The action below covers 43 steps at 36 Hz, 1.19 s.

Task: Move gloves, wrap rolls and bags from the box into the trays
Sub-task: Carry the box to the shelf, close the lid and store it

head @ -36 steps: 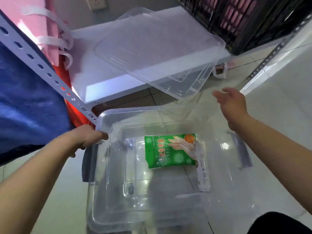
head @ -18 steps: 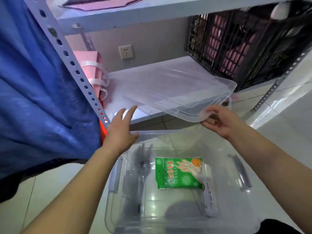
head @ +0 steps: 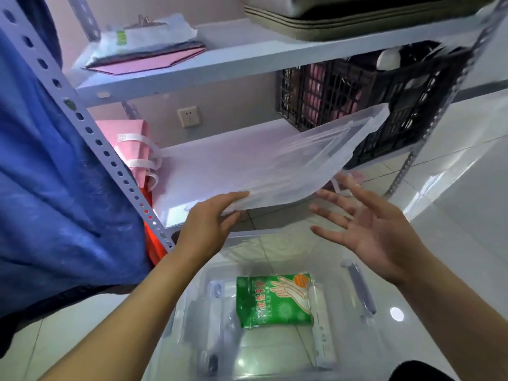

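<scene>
Left hand (head: 209,224) fingers straight, pressing clear plastic lid (head: 277,163) at frame centre; right hand (head: 368,229) spread, holding nothing, above clear plastic box (head: 357,292).

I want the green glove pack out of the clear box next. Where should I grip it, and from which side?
Come straight down from above: the box is open-topped and the glove pack lies flat on its floor. Pinch its left long edge, probably; a wrap roll lies along its right edge, so that side is crowded.
</scene>
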Tool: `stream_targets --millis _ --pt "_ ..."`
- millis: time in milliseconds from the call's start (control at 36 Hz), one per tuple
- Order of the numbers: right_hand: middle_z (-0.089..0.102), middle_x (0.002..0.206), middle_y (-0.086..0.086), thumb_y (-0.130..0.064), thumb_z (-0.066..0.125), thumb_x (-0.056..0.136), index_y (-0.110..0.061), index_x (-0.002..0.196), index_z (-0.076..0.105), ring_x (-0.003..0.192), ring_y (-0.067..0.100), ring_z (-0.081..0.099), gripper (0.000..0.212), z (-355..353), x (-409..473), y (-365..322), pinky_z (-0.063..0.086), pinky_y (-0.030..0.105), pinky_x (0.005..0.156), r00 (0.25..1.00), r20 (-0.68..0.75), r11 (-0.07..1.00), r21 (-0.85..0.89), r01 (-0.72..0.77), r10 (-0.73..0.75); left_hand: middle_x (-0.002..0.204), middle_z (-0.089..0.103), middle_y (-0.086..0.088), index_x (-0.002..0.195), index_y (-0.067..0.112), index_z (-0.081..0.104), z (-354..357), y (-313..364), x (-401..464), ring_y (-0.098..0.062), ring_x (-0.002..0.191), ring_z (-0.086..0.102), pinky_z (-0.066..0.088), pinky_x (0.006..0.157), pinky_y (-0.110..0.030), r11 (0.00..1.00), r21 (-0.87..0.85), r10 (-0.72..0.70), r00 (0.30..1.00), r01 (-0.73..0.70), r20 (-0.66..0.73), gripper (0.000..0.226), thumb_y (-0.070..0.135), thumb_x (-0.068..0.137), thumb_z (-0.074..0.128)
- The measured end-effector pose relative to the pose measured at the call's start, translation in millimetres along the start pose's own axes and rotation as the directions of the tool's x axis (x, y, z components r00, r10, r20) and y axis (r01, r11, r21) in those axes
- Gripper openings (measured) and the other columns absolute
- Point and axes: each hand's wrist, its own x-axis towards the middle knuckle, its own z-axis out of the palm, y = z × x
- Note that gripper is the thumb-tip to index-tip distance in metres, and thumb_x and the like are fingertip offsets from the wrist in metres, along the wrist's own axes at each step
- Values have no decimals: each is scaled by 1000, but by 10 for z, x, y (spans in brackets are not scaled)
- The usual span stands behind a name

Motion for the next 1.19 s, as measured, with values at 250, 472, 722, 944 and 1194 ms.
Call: stream_targets --millis 250,472,722,944,1194 --pt "42 145 10 -33 70 81 -25 126 56 126 35 48 48 -611 -18 381 46 57 100 907 -393 989 61 -136 149 95 76 7 93 34 73 -60 677 -17 -19 89 71 55 90 -45 839 -526 -159 987 139 8 24 13 82 77" --pt "63 109 6 -20 70 85 -17 116 61 92 22 58 32 -888 -48 481 48 40 77 840 -533 994 18 -112 105 109 74 -13 104 17 72 168 1104 -118 -34 97 68 53 88 -55 404 -820 -363 894 405 263 30 13 74 71" --pt "71 95 8 -19 89 47 -15 111 59 87 28 72 71 -1413 -175 415 61 44 65 887 -447 974 224 -13 115 112 72 -9 110 15 68 138 1050 -72 -23 88 70 55 78 -64 105 -866 -423 810 490 407 25 8 86 61" --pt "69 78 -6 -17 100 20 -22 105 69 52 10 62 91 -1814 -293 351 53 24 48 937 -259 943 292 -157 236 165 4 -12 155 28 17 -349 816 -159 -40 149 0 -6 111 -72 -114 -880 103 886 462 452 58 17 102 37" --pt "74 96 1 -9 66 80 -12 121 63 78 17 69 42 -2009 -445 616 57 28 57 862 -376 925 -34 -379 339 151 42 -21 150 22 35 -885 76 -211 -43 137 42 30 105 -71 104 -754 -252 751 648 610 83 35 78 74"
